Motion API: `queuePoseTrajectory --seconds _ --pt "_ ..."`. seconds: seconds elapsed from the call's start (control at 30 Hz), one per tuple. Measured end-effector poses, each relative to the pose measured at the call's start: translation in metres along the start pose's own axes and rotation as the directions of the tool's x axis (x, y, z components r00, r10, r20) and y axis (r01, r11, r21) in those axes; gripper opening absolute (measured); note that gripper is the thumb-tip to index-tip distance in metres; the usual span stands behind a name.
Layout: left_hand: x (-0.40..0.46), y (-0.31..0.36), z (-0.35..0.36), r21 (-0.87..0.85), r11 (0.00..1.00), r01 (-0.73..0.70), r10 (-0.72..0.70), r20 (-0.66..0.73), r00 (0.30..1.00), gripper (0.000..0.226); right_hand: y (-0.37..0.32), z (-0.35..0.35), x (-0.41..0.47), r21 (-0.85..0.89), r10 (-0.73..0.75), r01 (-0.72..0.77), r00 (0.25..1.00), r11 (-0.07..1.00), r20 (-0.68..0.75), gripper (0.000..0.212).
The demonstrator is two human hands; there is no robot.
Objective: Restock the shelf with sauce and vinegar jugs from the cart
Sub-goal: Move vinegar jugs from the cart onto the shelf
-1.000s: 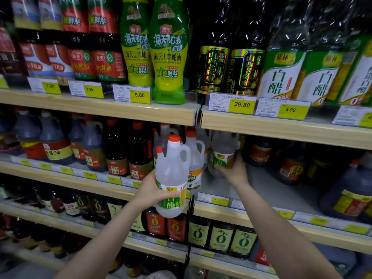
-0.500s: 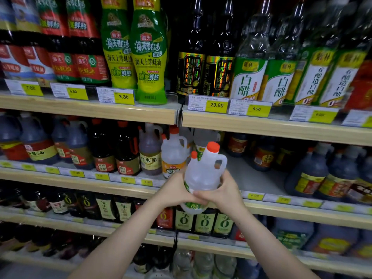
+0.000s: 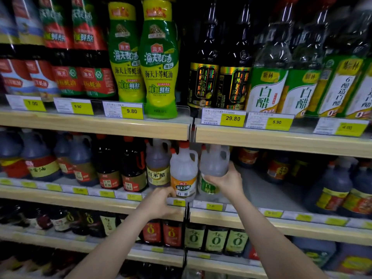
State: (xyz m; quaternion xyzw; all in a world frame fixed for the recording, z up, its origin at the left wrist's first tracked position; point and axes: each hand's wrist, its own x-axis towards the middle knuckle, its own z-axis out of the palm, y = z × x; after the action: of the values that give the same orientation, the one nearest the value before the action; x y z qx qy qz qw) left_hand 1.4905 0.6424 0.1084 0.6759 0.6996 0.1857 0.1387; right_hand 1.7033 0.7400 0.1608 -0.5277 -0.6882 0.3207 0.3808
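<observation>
Gripping a white vinegar jug (image 3: 213, 168) w/ thumb & fingers round its body, the right hand (image 3: 228, 183) holds it on the middle shelf (image 3: 261, 198), beside an orange-label jug (image 3: 183, 174). Left hand (image 3: 161, 202) hangs loosely curled at the shelf edge below, holding nothing.

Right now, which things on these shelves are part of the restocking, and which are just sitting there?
In the job:
clear vinegar jug, held by the right hand
orange-label vinegar jug, with the left hand at its base
middle shelf

Just sitting there:
green sauce bottles
dark jugs
price tags
</observation>
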Motion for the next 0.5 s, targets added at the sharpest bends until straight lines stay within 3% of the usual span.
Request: queuePoseTrajectory --seconds 0.23,0.4,0.5 --pt "0.006 -0.008 -0.002 -0.009 0.999 -0.031 0.031 0.042 0.999 0.040 0.009 0.004 0.023 -0.002 0.117 -0.117 0.990 0.993 0.079 0.090" --pt "0.008 -0.002 -0.015 -0.011 1.000 0.016 -0.014 0.171 0.985 0.044 0.004 -0.008 0.022 0.013 0.146 -0.153 0.964 0.988 0.220 0.100" --pt "-0.003 0.007 -0.022 -0.050 0.997 0.062 -0.057 0.097 0.994 0.041 0.009 -0.019 0.011 -0.040 0.136 -0.130 0.966 0.991 0.221 0.112"
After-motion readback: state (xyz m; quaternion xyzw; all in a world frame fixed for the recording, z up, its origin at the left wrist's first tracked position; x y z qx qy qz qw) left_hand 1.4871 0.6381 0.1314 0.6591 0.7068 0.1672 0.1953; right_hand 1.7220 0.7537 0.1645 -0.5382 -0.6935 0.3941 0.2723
